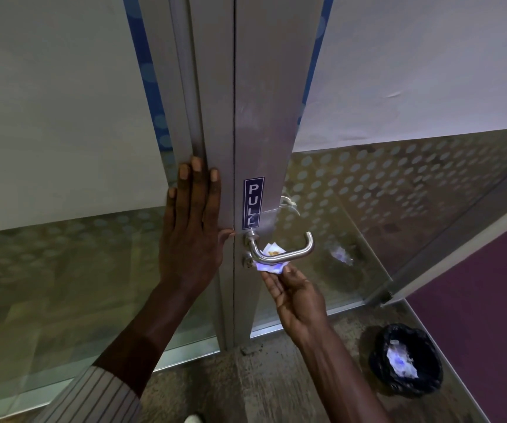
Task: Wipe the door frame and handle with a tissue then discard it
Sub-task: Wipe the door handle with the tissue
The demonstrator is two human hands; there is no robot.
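Head view: left hand [192,227] spread flat, fingers open, pressed on the aluminium door frame [215,117] beside the PULL sticker [253,203]. Right hand [294,296] pinches a crumpled tissue [272,264] at its fingertips, tissue pushed up against the underside of the steel handle [279,250]. Lined bin [406,360] sits on the floor to the right, paper already inside. Risk, as I judge it: the grip is light, so the tissue may snag on the lever and tear or drop; pressing the lever could swing the door.
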